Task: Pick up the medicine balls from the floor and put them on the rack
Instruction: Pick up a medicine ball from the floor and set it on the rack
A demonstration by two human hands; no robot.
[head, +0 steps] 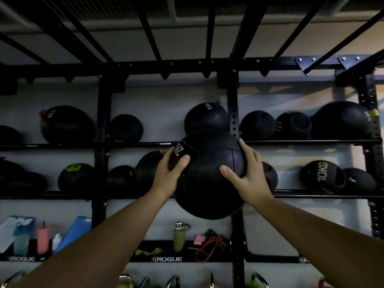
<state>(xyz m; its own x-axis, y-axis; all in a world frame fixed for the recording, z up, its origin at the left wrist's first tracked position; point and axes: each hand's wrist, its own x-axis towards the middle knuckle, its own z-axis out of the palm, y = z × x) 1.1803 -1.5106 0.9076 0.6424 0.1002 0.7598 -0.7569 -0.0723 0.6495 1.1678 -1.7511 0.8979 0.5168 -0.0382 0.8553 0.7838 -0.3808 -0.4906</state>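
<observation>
Forearms: your two bare arms reach up and forward from the bottom corners, converging on one ball.
Left hand [170, 173]: pressed flat on the ball's left flank, thumb lying across a band printed with white lettering.
Right hand [247, 175]: spread on the right flank, fingers wrapping toward the back, thumb on the front face.
Grip: both hands squeeze inward on the ball from opposite sides; neither hand alone carries it.
Medicine ball [209, 175]: large, black, stitched panels, held in the air in front of the rack, off the floor.
Rack [233, 121]: black steel frame with two shelves of dark balls; bottles and cords sit on a lower ledge.
Key relation: the ball hangs between the two shelf levels, directly in front of an upright post, with the top shelf rail [311, 141] crossing behind its upper edge.
Nearest neighbour: a ball marked in kilograms [205, 119] sits on the top shelf just above and behind yours.
Judgement: an open gap seems to lie left of that ball, so the placement likely goes up and leftward.
</observation>
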